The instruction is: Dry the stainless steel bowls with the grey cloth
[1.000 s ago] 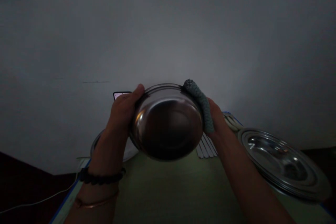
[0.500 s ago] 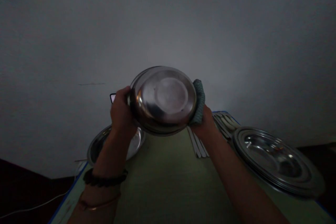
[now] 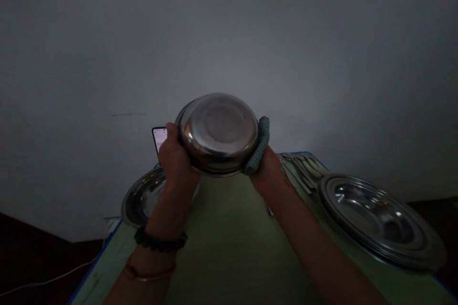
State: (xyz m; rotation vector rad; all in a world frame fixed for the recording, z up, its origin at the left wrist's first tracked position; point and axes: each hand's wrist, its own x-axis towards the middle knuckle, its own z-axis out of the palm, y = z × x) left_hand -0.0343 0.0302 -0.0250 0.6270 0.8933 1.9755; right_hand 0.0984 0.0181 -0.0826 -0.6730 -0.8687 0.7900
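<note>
A shiny metal bowl (image 3: 220, 126) is held up above the table, tilted so that its underside faces me. My left hand (image 3: 177, 159) is closed on the bowl's left rim, the thumb on top. At the right side, my right hand (image 3: 266, 169) presses a folded grey-green cloth (image 3: 260, 145) against the bowl's edge. The cloth hides most of the right fingers. Inside the bowl nothing can be seen from here.
A wide metal basin (image 3: 139, 200) sits at the table's left, with a lit phone (image 3: 159, 137) upright behind it. Stacked metal plates (image 3: 379, 219) lie at the right, beside several pieces of cutlery (image 3: 304, 167). The green table (image 3: 229, 248) meets a grey wall (image 3: 229, 33).
Bowl and cloth have moved slightly left, and the bowl's underside has tipped a little upward. My right hand has shifted left with the cloth; more of the phone shows.
</note>
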